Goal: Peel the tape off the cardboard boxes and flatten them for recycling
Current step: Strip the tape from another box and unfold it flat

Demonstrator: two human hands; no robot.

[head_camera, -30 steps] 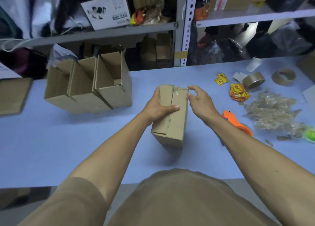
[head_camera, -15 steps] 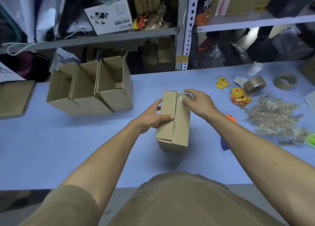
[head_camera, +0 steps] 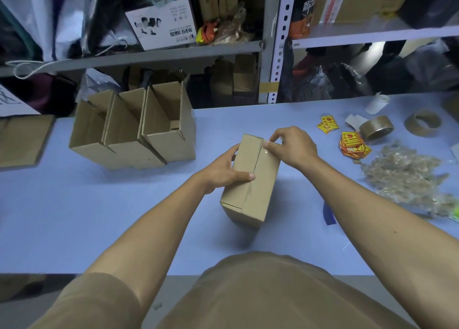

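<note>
Head view shows me the sealed cardboard box [head_camera: 250,179] on the blue table [head_camera: 74,217], in front of three open boxes [head_camera: 139,135]. My left hand [head_camera: 221,172] grips its left side, while my right hand [head_camera: 293,146] pinches the clear tape [head_camera: 267,148] at its far end.

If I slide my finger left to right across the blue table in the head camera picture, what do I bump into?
Flat cardboard sheet → three open boxes → left hand → taped box → right hand → yellow-red stickers → tape roll → empty tape core.
</note>
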